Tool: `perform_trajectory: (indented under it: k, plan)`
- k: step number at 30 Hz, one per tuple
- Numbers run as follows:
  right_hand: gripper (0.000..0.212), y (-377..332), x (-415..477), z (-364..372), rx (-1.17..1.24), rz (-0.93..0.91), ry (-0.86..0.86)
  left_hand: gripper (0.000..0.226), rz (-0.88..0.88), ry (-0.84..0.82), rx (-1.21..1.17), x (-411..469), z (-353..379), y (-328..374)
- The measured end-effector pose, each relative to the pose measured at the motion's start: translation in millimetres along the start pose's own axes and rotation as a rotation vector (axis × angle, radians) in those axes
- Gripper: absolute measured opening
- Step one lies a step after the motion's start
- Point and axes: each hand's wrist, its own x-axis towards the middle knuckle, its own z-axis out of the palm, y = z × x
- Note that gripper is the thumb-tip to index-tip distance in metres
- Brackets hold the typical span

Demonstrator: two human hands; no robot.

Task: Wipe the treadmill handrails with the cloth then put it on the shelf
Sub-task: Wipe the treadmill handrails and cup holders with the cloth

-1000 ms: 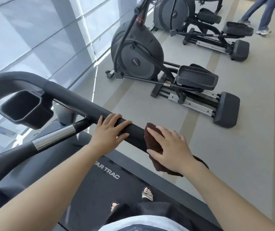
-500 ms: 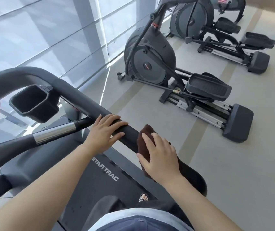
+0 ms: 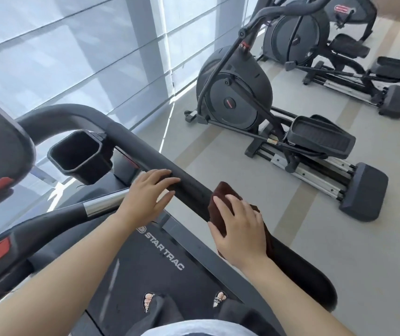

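The treadmill's black right handrail runs diagonally from the console down to the lower right. A dark brown cloth is draped over it. My right hand presses flat on the cloth, fingers wrapped over the rail. My left hand rests on the rail higher up, fingers spread across its top, holding nothing else. No shelf is in view.
A black cup holder hangs by the console. A chrome-banded inner grip bar crosses below my left hand. The treadmill deck is under my feet. Two elliptical machines stand on the floor to the right, window blinds behind.
My right hand and the cloth have slid a little up the rail toward my left hand. The view has shifted left and down, so the console and the second elliptical show more.
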Motion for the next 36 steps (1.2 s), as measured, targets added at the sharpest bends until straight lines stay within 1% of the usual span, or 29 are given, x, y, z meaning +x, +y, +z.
perform_trajectory:
  k: [2,5,7,10,11,14,18,20,22,24,27,31,34,36]
  plan:
    - [0.053,-14.1,7.6,7.4,-0.039,0.002,0.026,0.042,-0.04,-0.007,0.034,-9.5,-9.5,-25.3]
    - [0.056,-44.4,42.7,18.8,-0.047,-0.011,0.025,0.041,-0.116,-0.032,0.044,-19.0,-20.1,-56.1]
    - [0.057,-63.7,70.6,25.9,-0.025,-0.012,0.019,0.037,-0.183,-0.1,0.048,-20.4,-25.9,-61.8]
    - [0.061,-83.9,97.9,32.5,-0.019,-0.018,-0.022,0.035,-0.3,-0.266,0.164,-18.0,-23.1,-59.4]
    - [0.063,-85.6,101.1,33.6,-0.022,-0.021,-0.036,0.034,-0.309,-0.29,0.203,-17.5,-20.0,-57.7]
    - [0.07,-79.0,93.0,30.6,-0.027,-0.028,-0.038,0.032,-0.276,-0.284,0.233,-18.6,-13.0,-58.1]
    - [0.081,-67.2,69.3,31.4,-0.103,0.002,0.014,0.033,-0.209,-0.264,0.256,-21.3,-15.1,-61.7]
    - [0.083,-71.0,72.9,35.9,-0.126,0.033,0.037,0.032,-0.19,-0.259,0.271,-22.6,-14.2,-62.2]
    - [0.08,-82.3,90.9,38.4,-0.114,0.057,0.043,0.032,-0.194,-0.247,0.282,-22.2,-12.8,-62.4]
    - [0.078,-94.5,109.8,41.0,-0.086,0.069,-0.002,0.031,-0.197,-0.253,0.274,-20.8,-13.3,-62.7]
    - [0.071,-99.2,117.4,42.7,-0.034,0.047,-0.015,0.032,-0.225,-0.277,0.209,-19.3,-15.7,-64.1]
    - [0.06,-90.0,98.7,44.0,-0.003,-0.03,0.107,0.034,-0.311,-0.34,0.054,-17.2,-28.1,-70.5]
    - [0.052,-89.5,98.5,44.6,0.047,-0.032,0.18,0.034,-0.346,-0.326,0.082,-20.7,-45.5,-81.4]
    - [0.049,-95.2,108.7,43.0,0.113,-0.033,0.179,0.032,-0.429,-0.303,0.035,-31.2,-58.2,-92.2]
